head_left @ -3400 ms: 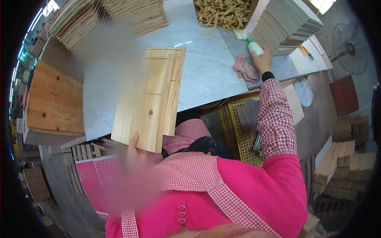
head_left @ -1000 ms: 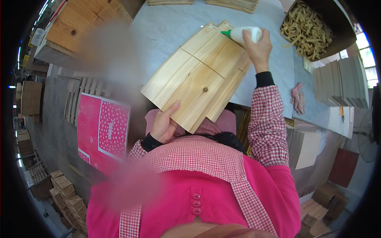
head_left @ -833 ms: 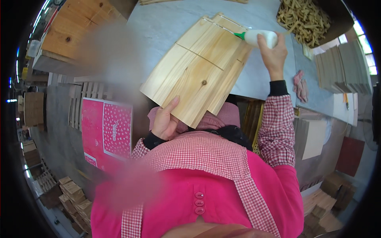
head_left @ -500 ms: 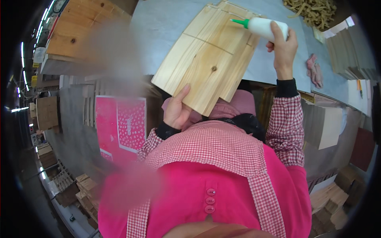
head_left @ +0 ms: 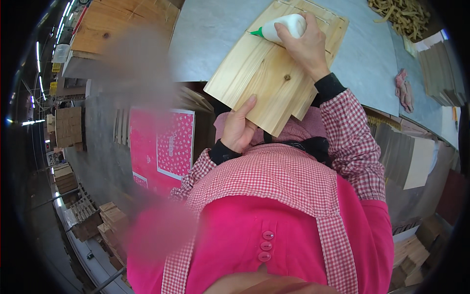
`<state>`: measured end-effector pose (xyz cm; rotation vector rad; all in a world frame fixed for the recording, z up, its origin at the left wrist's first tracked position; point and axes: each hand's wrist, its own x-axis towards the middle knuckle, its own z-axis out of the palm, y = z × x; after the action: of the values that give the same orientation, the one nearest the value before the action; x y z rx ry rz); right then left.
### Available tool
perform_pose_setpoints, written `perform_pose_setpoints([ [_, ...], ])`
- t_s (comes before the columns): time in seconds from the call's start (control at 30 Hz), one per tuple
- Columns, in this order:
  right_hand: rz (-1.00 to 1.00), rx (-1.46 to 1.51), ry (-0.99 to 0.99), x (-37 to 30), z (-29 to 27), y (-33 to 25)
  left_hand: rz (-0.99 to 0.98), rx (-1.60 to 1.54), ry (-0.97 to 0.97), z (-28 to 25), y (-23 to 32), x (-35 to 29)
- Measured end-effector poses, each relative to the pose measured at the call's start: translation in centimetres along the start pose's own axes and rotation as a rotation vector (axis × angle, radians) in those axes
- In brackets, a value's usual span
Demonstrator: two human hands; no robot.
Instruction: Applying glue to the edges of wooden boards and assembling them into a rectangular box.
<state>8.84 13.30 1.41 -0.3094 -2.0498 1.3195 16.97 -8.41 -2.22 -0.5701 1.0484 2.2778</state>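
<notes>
A pale wooden panel [head_left: 259, 78] with knots and narrow grooves across its far part lies tilted over the near edge of the table. My left hand [head_left: 240, 125] grips its near left corner, thumb on top and fingers underneath. In my right hand [head_left: 306, 46] is a white squeeze bottle [head_left: 286, 27] with a green nozzle, held on its side. The nozzle tip points left, at a groove near the panel's left edge. A white bead shows in the grooves farther off. Whether the tip touches the wood, I cannot tell.
The pale blue-grey tabletop [head_left: 367, 59] spreads beyond the panel. A pink cloth [head_left: 404, 90] and a heap of tan strips [head_left: 401, 17] lie at the right. Stacked boards [head_left: 443, 73] stand past them. A larger wooden board [head_left: 122, 22] is at the far left, a pink box [head_left: 161, 142] below.
My right hand has carried the bottle left across the panel, from its right side to the groove's left end. My left hand still holds the corner. The whole view has shifted slightly.
</notes>
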Motion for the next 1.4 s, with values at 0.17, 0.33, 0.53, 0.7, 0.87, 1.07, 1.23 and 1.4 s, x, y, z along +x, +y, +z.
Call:
perform_pose_setpoints([
  [0.17, -0.124, -0.138, -0.065, -0.6, -4.1, -0.3, -0.020, -0.007, -0.015, 0.1, 0.0, -0.1],
  [0.33, -0.156, -0.229, 0.016, -3.1, -10.1, -0.1, -0.046, 0.000, -0.007, 0.2, 0.2, -0.2],
  [0.53, 0.295, -0.013, 0.081, -5.5, -15.3, -0.1, -0.039, 0.050, 0.004, 0.4, 0.4, 0.1],
  [0.7, 0.294, 0.358, 0.239, -6.7, -15.9, 0.0, -0.105, 0.050, -0.005, 0.4, 0.8, 0.2],
  [0.87, 0.404, 0.270, 0.088, -4.4, -13.7, -2.8, -0.052, 0.120, 0.024, 0.2, 0.4, 0.0],
  [1.07, 0.046, 0.077, 0.117, -3.8, -10.4, 0.2, -0.058, 0.097, 0.020, 0.8, 0.2, -0.5],
  [1.23, 0.100, 0.011, 0.045, -4.0, -11.2, -2.0, -0.044, 0.076, 0.035, 0.3, 0.3, -0.2],
  [1.4, -0.002, -0.090, 0.071, -5.2, -13.7, 1.4, -0.045, 0.073, 0.034, 0.6, 0.5, -0.1],
])
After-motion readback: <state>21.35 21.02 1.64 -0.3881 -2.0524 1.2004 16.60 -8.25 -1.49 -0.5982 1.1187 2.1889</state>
